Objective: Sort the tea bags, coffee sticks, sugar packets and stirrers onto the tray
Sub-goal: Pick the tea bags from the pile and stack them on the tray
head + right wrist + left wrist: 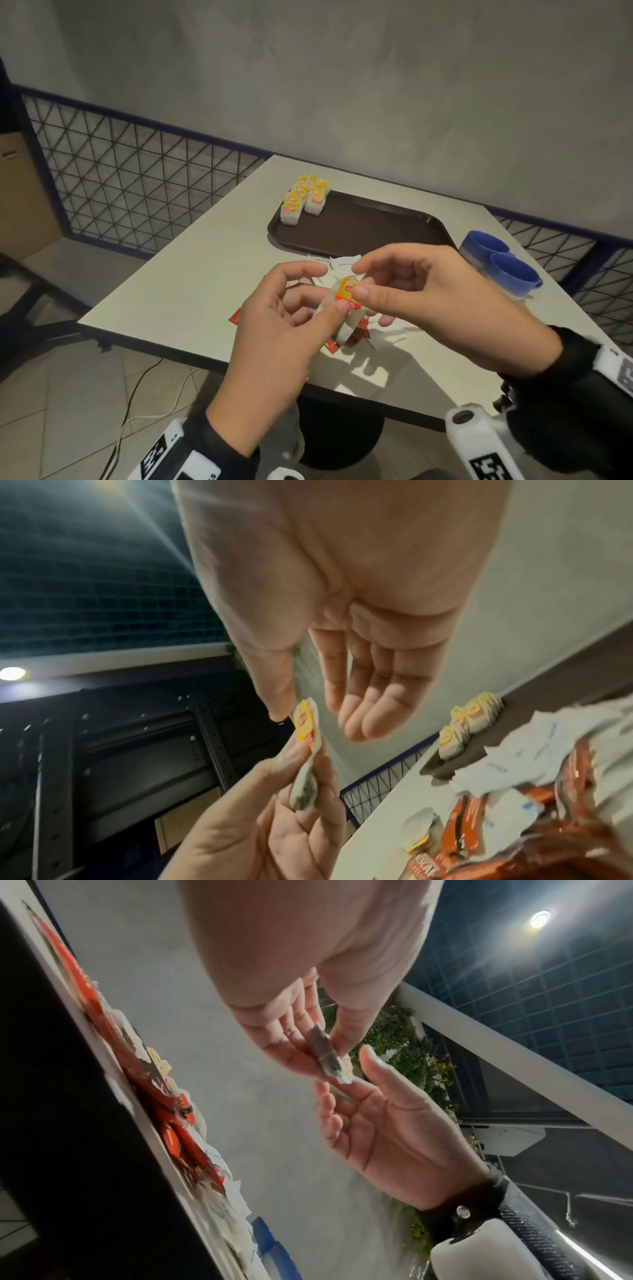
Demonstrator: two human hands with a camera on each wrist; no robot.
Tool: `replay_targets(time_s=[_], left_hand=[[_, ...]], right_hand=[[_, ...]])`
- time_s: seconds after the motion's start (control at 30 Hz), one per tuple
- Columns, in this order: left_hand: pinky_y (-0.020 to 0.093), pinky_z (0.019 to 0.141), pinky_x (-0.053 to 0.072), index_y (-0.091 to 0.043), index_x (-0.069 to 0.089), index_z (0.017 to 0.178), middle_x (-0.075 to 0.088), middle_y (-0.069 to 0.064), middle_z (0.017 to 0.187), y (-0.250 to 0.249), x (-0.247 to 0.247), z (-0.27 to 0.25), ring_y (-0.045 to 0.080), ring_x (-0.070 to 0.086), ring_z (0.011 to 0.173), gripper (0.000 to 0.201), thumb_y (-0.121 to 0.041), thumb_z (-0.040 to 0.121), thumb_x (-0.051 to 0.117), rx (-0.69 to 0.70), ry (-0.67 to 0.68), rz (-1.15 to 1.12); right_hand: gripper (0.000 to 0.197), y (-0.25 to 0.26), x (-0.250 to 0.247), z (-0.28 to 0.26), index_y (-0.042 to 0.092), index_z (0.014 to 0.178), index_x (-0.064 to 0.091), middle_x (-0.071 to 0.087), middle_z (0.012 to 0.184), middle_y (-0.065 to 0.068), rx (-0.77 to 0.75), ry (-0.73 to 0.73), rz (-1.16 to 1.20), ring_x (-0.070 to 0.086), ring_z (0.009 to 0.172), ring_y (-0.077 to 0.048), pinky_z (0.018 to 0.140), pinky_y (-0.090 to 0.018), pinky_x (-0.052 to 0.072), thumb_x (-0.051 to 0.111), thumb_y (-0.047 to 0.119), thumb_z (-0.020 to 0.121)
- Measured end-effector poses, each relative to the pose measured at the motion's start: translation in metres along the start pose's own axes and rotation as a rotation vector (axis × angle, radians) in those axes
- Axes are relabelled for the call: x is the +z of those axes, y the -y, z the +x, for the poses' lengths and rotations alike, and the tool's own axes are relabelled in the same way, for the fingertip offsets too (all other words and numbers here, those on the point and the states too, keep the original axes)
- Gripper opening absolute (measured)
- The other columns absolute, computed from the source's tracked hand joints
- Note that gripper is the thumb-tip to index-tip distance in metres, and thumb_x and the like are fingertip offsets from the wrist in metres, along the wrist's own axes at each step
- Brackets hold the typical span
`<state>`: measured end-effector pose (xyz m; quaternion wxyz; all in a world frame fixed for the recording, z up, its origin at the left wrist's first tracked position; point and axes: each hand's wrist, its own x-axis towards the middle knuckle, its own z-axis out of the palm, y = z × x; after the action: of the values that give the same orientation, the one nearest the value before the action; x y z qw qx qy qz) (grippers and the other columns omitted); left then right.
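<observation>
A tea bag (346, 296) with a yellow tag is held above the near part of the table. My left hand (329, 289) pinches its pouch (303, 791) between thumb and fingers. My right hand (359, 278) hovers beside it, fingers loosely spread, its thumb (277, 710) touching the tag (304, 723). Several tea bags (305, 198) stand in rows at the far left corner of the brown tray (376, 222). Beneath my hands lies a mixed pile of red coffee sticks (356, 334) and white sugar packets (342, 262), partly hidden. No stirrers show.
Two blue cups (500, 263) stand at the table's right edge, just right of the tray. One loose tea bag (418, 829) lies on the table near the pile. A wire mesh fence (137, 178) and a grey wall run behind the table.
</observation>
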<state>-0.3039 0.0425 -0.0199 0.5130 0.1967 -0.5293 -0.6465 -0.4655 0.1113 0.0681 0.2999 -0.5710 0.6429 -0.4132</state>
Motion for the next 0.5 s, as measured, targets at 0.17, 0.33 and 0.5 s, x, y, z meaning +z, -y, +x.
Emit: replay_targets(time_s=[0.17,0.33,0.5], left_hand=[[0.023,0.055,0.053,-0.035,0.068,0.101,0.078,0.005,0.084,0.008,-0.015,0.005,0.016,0.071,0.072,0.030,-0.019,0.080,0.080,0.014,-0.019,0.085],[0.012,0.071,0.051,-0.043,0.063,0.096,0.065,-0.029,0.097,0.019,-0.062,0.022,-0.006,0.059,0.102,0.014,-0.031,0.093,0.070,0.317,-0.136,0.843],[0.043,0.075,0.053,-0.031,0.066,0.090,0.063,-0.023,0.095,0.028,-0.087,0.041,0.006,0.053,0.095,0.017,-0.044,0.085,0.057,0.405,-0.181,1.122]], right_hand=[[0.029,-0.003,0.005,0.025,0.003,0.093,0.078,0.073,0.087,-0.024,0.056,0.154,-0.019,0.064,0.071,-0.023,0.065,-0.033,0.053,0.081,0.025,0.074],[0.022,-0.003,-0.015,0.100,-0.002,0.099,0.069,0.070,0.096,-0.030,0.120,0.130,-0.167,0.064,0.074,-0.022,0.066,-0.036,0.054,0.077,0.016,0.088],[0.011,-0.026,-0.035,0.205,0.001,0.103,0.065,0.075,0.098,-0.024,0.208,0.034,-0.306,0.075,0.079,-0.023,0.077,-0.036,0.063,0.068,0.009,0.096]])
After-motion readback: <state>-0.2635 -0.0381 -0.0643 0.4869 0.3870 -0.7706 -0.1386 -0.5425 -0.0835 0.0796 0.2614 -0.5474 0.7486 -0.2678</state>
